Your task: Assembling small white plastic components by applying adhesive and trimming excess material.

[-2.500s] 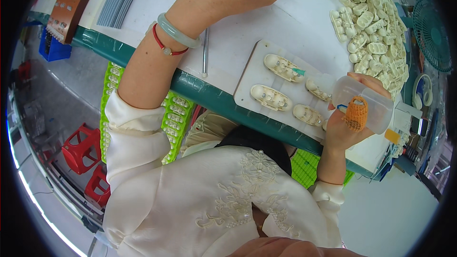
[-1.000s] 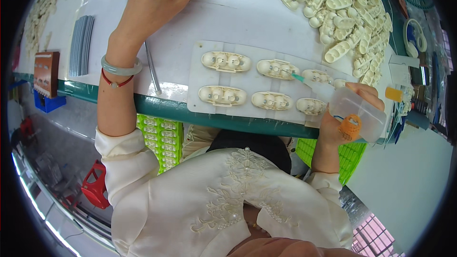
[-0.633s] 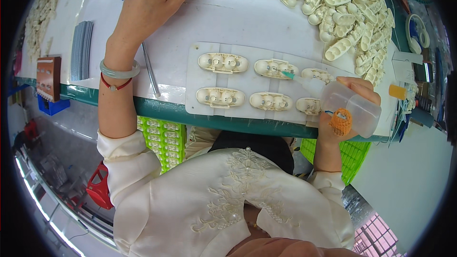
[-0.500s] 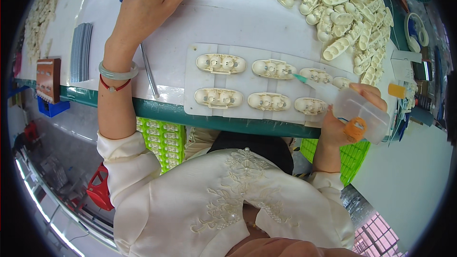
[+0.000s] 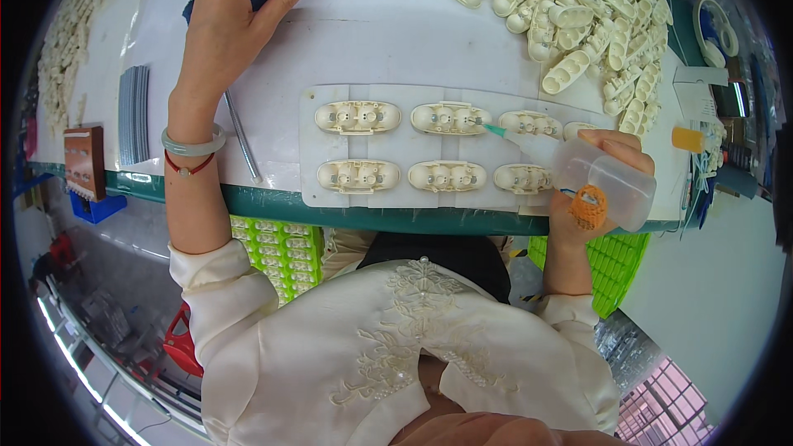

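My right hand (image 5: 615,157) is closed around a translucent squeeze bottle (image 5: 607,186). Its thin needle with a green hub (image 5: 494,130) points left, the tip at a cream oval plastic housing (image 5: 450,119) in the far row of a pale board (image 5: 310,144). Similar housings (image 5: 357,175) sit on the board in two rows. At the far left, my left hand (image 5: 239,12) hovers over a dark blue handle-like thing (image 5: 190,12), thumb and forefinger apart, the other fingers partly hidden. Below its wrist a thin metal rod (image 5: 241,140) lies on the table; whether the two join is hidden.
Loose cream housings (image 5: 570,25) are heaped at the far right, and small cream parts (image 5: 70,41) at the far left. Grey strips (image 5: 134,116) stand beside a brown block (image 5: 84,161). An orange wrap (image 5: 588,206) shows by the bottle. Green crates (image 5: 277,252) stand below the table edge.
The view has shifted, so the board and heap appear further left. The needle tip stays at the same housing, and both hands keep much the same pose.
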`<state>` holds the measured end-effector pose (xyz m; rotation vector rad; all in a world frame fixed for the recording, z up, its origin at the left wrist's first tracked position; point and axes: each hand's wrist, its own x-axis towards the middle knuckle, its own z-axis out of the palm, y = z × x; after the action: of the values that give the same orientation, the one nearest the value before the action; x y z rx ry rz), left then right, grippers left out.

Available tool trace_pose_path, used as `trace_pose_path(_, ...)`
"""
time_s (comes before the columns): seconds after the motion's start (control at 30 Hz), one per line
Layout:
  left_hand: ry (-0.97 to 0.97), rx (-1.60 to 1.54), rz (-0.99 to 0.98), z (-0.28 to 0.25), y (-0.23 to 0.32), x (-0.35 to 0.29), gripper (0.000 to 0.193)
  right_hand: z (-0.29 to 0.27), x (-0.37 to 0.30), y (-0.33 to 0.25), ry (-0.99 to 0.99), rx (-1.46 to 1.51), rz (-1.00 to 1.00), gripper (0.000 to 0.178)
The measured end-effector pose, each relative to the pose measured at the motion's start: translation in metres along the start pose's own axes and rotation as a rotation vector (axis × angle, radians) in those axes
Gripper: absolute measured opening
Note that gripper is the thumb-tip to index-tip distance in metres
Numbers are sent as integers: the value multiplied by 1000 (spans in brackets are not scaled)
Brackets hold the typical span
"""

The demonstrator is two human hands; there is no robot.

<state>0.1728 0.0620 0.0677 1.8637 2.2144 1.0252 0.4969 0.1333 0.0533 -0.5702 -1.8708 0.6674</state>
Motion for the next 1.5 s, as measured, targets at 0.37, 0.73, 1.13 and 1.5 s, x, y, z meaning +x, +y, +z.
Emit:
trace_pose_path(0.37, 14, -15, 29, -1, -2, 2, 15, -39, -2, 12, 404, -46, -25, 39)
trace_pose_path(0.73, 11, 13, -39, 1, -1, 3, 14, -35, -8, 13, 153, -69, 49, 34)
trace_pose_path(1.13, 3, -3, -75, 1, 0, 3, 14, -43, -8, 12, 330, -275, 100, 34)
trace_pose_path(1.5, -5, 3, -70, 2, -2, 4, 14, -45, -11, 19, 186, -222, 27, 39)
